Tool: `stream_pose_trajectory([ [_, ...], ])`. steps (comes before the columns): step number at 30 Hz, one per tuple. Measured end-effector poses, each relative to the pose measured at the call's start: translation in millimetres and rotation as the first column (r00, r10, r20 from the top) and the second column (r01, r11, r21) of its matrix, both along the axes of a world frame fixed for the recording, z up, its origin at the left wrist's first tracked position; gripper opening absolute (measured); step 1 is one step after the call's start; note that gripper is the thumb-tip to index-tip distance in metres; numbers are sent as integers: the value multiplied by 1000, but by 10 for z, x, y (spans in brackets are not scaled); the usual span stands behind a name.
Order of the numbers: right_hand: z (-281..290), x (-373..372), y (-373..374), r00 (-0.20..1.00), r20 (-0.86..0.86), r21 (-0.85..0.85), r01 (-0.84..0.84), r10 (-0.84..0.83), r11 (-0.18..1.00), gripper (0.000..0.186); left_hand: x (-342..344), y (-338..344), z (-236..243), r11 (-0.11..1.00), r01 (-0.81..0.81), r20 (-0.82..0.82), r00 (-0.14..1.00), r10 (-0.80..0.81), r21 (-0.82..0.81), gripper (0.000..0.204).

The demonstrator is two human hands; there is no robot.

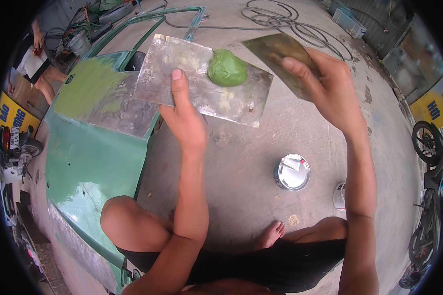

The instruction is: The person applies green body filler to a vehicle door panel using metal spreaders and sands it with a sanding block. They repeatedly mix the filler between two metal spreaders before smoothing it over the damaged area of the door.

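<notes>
A flat, worn metal plate (182, 56) is gripped by my left hand (184, 110), the thumb lying on its upper face. On the plate's right half sits a smooth lump of green putty (228, 68). My right hand (332, 86) pinches a thin brownish putty spreader (280, 56) between thumb and fingers. The spreader is tilted, close to the plate's upper right, apart from the putty. To my left lies a green vehicle door panel (96, 152), with a bare sanded area and a green putty smear (86, 88) on its upper part.
A round metal can (293, 173) with a small tube on its lid stands on the concrete floor; another can (339, 195) is partly behind my right forearm. A coiled hose (275, 19) lies at the back. Motorcycles (428, 221) line the right side. A person (37, 59) is at the far left.
</notes>
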State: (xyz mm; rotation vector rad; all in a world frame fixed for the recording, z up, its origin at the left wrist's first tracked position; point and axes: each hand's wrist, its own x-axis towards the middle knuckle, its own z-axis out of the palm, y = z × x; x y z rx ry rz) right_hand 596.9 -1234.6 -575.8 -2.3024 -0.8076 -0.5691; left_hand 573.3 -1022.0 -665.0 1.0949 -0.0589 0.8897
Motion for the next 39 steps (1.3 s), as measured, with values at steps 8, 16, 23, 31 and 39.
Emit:
stream_pose_trajectory([
  [8,-185,-37,326,962,170,87,-233,216,969,18,0,-113,-175,952,-299,-107,947,305,66,64],
  [16,-101,-82,372,947,226,76,-252,229,965,18,-108,-67,-32,963,-216,-66,971,229,161,55],
  [23,-101,8,295,997,20,409,-71,69,910,33,-16,87,-32,860,406,-53,896,-442,-310,50],
  [31,-352,205,60,808,-472,755,163,354,636,54,22,294,-40,934,245,73,970,-234,-262,59],
  [39,-558,274,258,852,-394,886,252,345,390,50,-106,-73,-48,816,356,-327,919,-218,456,58],
])
